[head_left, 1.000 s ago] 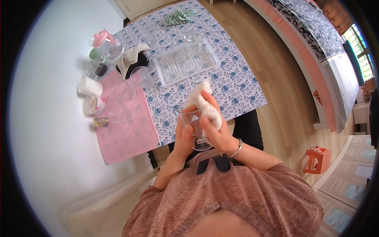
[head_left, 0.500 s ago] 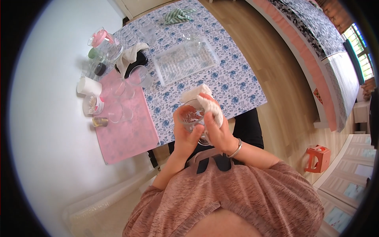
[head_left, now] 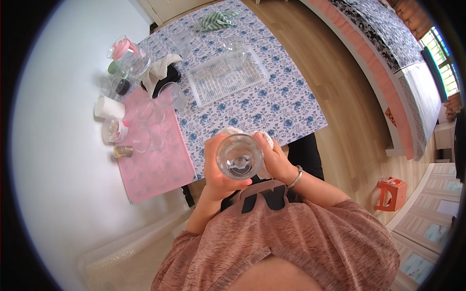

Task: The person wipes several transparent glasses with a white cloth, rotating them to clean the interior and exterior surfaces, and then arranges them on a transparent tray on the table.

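A clear drinking glass [head_left: 241,167] is held in front of me, just off the near table edge, its round mouth turned up toward me. My left hand [head_left: 215,169] wraps around the glass's left side, with the thumb low on its near side. On the other side my right hand [head_left: 280,164] is closed on a white cloth [head_left: 266,138], pressing it against the glass. Part of the cloth also shows behind the glass's far rim. The right fingertips are hidden behind the glass and cloth.
On the flowered table, a pink mat [head_left: 158,174] bears clear glasses [head_left: 141,139]. Beyond are a translucent tray [head_left: 198,97], a black box [head_left: 170,77] draped with beige cloth, a pink-lidded pitcher [head_left: 138,62] and a green-striped cloth [head_left: 217,21]. A red stool [head_left: 392,195] stands at right.
The glass has tipped so its mouth faces me more squarely. The white cloth has shifted down and behind the glass, and my right hand has moved slightly right.
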